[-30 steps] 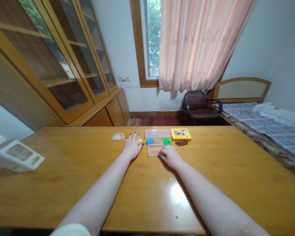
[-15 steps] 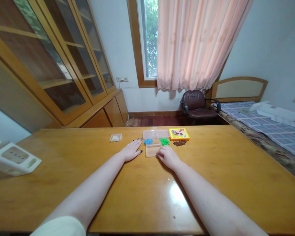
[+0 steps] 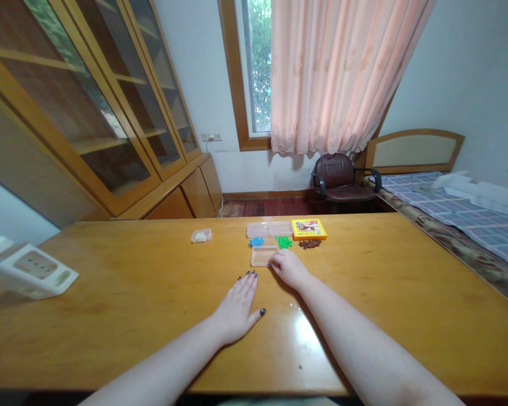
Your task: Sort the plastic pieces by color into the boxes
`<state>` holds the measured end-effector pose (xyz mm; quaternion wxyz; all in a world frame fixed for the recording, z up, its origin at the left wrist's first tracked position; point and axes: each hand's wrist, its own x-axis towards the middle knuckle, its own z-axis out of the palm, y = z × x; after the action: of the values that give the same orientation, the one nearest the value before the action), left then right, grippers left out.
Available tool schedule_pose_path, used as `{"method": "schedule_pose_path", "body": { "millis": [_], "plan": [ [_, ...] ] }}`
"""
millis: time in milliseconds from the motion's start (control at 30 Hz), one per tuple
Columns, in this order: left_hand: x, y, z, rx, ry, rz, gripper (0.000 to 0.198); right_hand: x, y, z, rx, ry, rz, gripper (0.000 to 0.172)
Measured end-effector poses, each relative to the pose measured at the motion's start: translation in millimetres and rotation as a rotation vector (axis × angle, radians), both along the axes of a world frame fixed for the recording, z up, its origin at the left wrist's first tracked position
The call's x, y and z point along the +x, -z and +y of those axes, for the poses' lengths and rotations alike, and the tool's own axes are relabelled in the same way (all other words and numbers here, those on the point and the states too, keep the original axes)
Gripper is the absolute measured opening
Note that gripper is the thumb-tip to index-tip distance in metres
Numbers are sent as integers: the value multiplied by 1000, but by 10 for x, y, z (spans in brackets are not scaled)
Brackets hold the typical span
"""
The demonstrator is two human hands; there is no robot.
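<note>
My left hand (image 3: 239, 306) lies flat on the wooden table (image 3: 110, 293), fingers stretched out, holding nothing. My right hand (image 3: 288, 267) rests with curled fingers against the right side of a small clear plastic box (image 3: 261, 256). Behind that box lie a pile of blue pieces (image 3: 256, 242), a pile of green pieces (image 3: 284, 242) and a pile of brown pieces (image 3: 310, 244). A longer clear box (image 3: 269, 229) and a yellow box (image 3: 309, 228) sit further back. The yellow pieces seen earlier are out of sight.
A small clear box (image 3: 201, 235) with pale contents sits to the left. A white device (image 3: 29, 274) lies at the table's left edge. Beyond the table are a brown chair (image 3: 342, 180), a bed (image 3: 469, 214) and glass-door cabinets (image 3: 88, 107).
My left hand has drawn back toward me from beside the blue pieces and now lies flat nearer the front of the table. My right hand stays at the small clear box.
</note>
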<state>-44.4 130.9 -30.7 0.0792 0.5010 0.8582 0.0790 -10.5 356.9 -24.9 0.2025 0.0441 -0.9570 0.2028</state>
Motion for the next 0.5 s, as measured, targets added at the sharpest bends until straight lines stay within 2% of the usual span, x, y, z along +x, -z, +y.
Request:
{"method": "schedule_pose_path", "body": {
  "millis": [133,233,500],
  "plan": [
    [248,11,286,32,-68,-22,76,-4,44,55,-17,-3,4,10],
    [294,-25,444,12,-39,-54,80,2,69,92,-36,2,-6,12],
    [219,-111,489,66,48,-157,72,12,37,94,-91,-24,-4,10]
  ]
}}
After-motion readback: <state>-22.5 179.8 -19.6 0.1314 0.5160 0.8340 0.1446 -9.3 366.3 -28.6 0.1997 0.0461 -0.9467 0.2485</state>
